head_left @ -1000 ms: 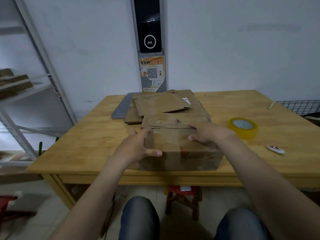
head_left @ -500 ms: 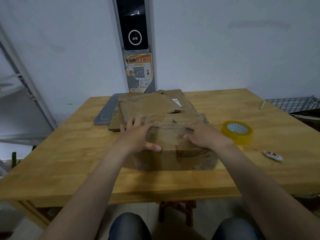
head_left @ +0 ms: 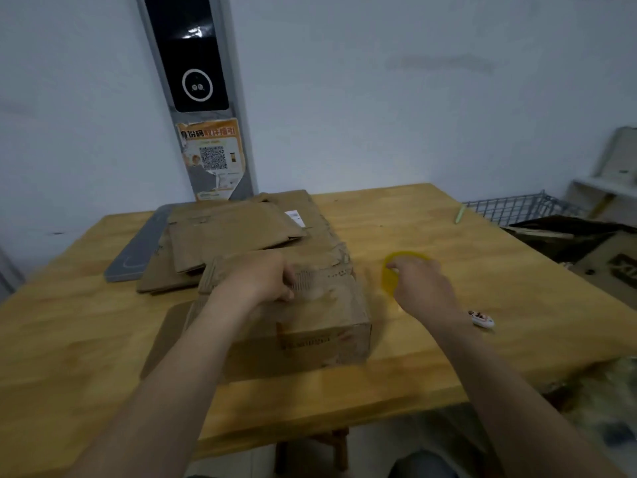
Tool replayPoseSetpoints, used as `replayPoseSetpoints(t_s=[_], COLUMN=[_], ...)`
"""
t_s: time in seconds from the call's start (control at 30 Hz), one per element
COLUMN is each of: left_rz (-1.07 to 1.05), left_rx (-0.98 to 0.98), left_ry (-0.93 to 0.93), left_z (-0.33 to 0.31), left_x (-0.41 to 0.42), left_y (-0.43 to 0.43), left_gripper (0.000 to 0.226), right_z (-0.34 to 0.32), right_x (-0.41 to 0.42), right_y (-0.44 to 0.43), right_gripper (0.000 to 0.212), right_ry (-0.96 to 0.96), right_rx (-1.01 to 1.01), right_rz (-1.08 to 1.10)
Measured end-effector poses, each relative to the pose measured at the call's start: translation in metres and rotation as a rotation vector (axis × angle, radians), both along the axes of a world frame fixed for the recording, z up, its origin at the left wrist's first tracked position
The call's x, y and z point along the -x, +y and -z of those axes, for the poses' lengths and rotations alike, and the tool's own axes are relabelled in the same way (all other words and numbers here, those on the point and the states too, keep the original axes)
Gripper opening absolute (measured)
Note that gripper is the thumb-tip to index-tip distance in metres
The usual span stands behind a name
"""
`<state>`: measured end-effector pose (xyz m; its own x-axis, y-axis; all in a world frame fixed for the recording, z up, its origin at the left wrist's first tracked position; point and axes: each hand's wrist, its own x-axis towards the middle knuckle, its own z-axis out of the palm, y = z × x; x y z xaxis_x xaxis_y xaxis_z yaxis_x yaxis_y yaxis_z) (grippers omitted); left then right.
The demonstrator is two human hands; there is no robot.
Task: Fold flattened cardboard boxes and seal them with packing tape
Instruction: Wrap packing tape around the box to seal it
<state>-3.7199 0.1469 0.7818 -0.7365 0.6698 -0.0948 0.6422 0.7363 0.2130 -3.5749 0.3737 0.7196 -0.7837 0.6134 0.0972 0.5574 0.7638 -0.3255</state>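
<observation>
The box (head_left: 310, 326) is stood up near the front edge of the bench (head_left: 448, 357), about midway along it, with its top flaps folded shut but no tape seen on them. It is held down by the left hand (head_left: 262, 281), whose fingers are bent over the torn seam of the flaps; the flaps are thereby kept closed.

A change is seen on the other side. A second ago both hands were laid on the box top; now the right hand (head_left: 424, 286) has been taken off and is stretched toward the tape roll (head_left: 406, 270), which lies just beside the box on its right. The thumb is seen at the roll's near rim, but the hand is blurred and whether the roll is already gripped cannot be told.

From this it is judged that folding of this box is finished and sealing is being begun: the roll must be picked up and its free end found while the flaps are kept pinned by one hand alone, so some springing-open is to be guarded against.

More flattened cardboard (head_left: 234, 229) is stacked toward the far left corner, awaiting its turn.
</observation>
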Motion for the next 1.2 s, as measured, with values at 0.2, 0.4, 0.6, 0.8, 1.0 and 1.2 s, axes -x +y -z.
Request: replayPoseSetpoints(t_s=[0.2, 0.4, 0.6, 0.8, 1.0, 1.2], left_rz=[-0.055, -0.068, -0.057, -0.069, -0.184, 0.039], left_rx=[-0.004, -0.046, -0.032, -0.272, -0.879, -0.917], left_ry=[-0.044, -0.057, -0.108, -0.207, -0.511, -0.445], left_z=[0.0, 0.0, -0.006, -0.004, 0.0, 0.009], left_x=[0.004, 0.008, 0.008, 0.012, 0.021, 0.011], left_y=[0.017, 0.012, -0.003, -0.02, -0.046, -0.06], left_gripper=[0.015, 0.013, 0.04, 0.091, 0.058, 0.058], right_z=[0.019, 0.028, -0.035, -0.091, -0.079, -0.074], right_x=[0.016, 0.014, 0.009, 0.029, 0.073, 0.09], right_y=[0.053, 0.055, 0.014, -0.064, -0.111, -0.119], right_gripper=[0.041, 0.026, 0.038, 0.031, 0.036, 0.045], right_ry=[-0.32, -0.32, 0.566, 0.727, 0.593, 0.606], right_rx=[0.01, 0.01, 0.537, 0.862, 0.893, 0.877], right_rz=[0.012, 0.051, 0.005, -0.296, -0.348, -0.301])
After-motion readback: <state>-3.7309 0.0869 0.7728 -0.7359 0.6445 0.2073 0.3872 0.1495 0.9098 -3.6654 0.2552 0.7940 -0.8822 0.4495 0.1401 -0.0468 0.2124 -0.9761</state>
